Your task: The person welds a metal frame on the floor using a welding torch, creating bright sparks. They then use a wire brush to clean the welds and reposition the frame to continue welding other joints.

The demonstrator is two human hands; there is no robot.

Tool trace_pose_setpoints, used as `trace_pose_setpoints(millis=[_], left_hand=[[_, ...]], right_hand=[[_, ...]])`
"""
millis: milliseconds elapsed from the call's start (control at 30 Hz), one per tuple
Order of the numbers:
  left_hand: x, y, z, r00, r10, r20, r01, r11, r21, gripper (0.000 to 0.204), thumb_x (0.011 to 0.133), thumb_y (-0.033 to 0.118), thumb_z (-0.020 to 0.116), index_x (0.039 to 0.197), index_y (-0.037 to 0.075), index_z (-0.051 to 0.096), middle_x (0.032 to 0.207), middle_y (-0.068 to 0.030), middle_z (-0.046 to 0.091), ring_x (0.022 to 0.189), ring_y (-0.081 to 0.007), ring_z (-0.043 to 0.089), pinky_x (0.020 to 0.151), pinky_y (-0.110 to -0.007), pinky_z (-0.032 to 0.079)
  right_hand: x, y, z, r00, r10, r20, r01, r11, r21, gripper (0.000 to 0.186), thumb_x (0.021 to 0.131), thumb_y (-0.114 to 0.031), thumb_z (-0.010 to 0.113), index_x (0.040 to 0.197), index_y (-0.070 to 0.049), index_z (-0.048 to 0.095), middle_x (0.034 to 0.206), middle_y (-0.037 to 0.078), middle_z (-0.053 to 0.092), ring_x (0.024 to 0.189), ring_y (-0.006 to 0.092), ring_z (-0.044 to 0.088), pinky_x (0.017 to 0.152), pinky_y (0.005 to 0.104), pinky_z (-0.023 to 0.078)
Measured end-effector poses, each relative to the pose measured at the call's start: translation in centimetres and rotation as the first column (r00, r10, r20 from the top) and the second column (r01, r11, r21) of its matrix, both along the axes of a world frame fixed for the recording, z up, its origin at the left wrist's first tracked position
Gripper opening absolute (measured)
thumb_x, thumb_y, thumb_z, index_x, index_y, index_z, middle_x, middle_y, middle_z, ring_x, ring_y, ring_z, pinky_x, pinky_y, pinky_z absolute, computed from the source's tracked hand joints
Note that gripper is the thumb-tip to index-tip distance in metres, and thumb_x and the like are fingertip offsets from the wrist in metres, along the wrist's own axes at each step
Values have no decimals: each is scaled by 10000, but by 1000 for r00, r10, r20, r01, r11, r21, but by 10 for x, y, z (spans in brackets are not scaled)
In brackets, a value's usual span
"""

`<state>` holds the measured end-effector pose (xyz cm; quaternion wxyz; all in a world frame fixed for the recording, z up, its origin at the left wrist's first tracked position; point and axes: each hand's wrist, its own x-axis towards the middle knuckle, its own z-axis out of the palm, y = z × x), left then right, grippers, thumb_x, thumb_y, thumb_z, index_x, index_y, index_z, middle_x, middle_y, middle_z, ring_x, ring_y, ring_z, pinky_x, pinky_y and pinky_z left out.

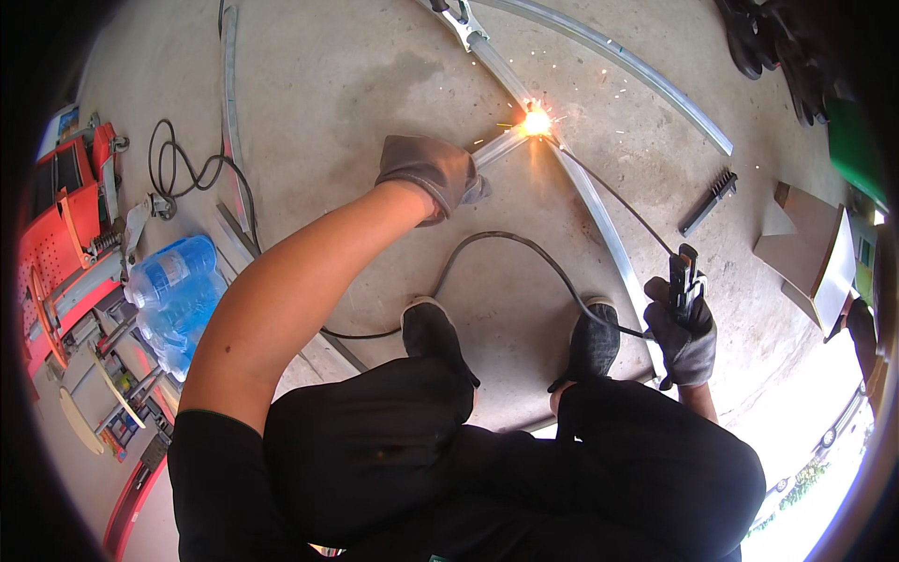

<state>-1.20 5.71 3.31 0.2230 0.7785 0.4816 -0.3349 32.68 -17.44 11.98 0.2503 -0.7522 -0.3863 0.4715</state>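
Observation:
My gloved left hand [429, 176] is closed around the near end of a short metal bar [498, 148]. The bar's far end meets a long metal bar [599, 208] on the floor, where a bright welding arc [536, 121] throws sparks. The glare hides the joint itself. In my gloved right hand [682, 337] is a black electrode holder [686, 281], gripped low on the right. A thin welding rod [613, 195] runs from its jaws up to the arc. The black welding cable [510, 234] loops from that hand across the floor between my shoes.
A wire brush [709, 201] and another metal bar [655, 80] lie to the right. A clamp [465, 23] sits on the long bar's far end. Water bottles [178, 290] and red equipment [61, 206] stand left, near coiled cable [173, 164]. A cardboard box [807, 245] is at right.

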Motion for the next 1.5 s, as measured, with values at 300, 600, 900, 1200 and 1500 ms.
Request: trace_pose_setpoints(millis=[300, 600, 900, 1200, 1500], left_hand=[[4, 0, 12, 1000, -6, 7, 6, 1000, -23, 538, 979, 648, 612, 1149, 179, 813, 1095, -143, 794, 1019, -367, 764, 860, -500, 575], [8, 0, 19, 1000, -4, -8, 4, 1000, -30, 525, 985, 646, 610, 1159, 194, 813, 1090, -128, 798, 1015, -348, 770, 859, -499, 574], [3, 1, 8, 1000, -11, -20, 11, 1000, -8, 388, 1007, 504, 642, 1111, 177, 823, 1067, -106, 810, 1001, -314, 783, 828, -426, 591], [8, 0, 19, 999, 47, 17, -46, 998, -38, 542, 951, 648, 628, 1064, 158, 828, 1028, -133, 805, 949, -353, 782, 805, -459, 593], [8, 0, 21, 999, -31, -44, 31, 999, -16, 487, 993, 613, 613, 1125, 190, 817, 1061, -124, 802, 981, -340, 778, 821, -477, 582]], right_hand=[[-3, 3, 6, 988, -153, -26, 151, 987, -59, 346, 889, 44, 681, 1226, -6, 743, 970, 32, 721, 733, 107, 647, 645, 286, 535], [-2, 0, 3, 993, -110, -28, 108, 990, -86, 347, 910, 39, 709, 1253, -11, 739, 1000, 16, 729, 770, 86, 637, 668, 269, 521], [-1, 3, 3, 1000, -19, 19, 21, 996, -91, 357, 908, 34, 712, 1260, -22, 740, 1040, 10, 736, 801, 76, 633, 693, 261, 518], [3, -3, 0, 998, 0, 57, 2, 999, -35, 363, 896, 46, 689, 1250, -22, 732, 1020, 16, 729, 769, 83, 638, 664, 267, 529], [0, -5, -1, 996, -81, -29, 80, 996, -38, 381, 899, 62, 691, 1272, -7, 722, 1034, 33, 743, 759, 89, 646, 655, 273, 536]])
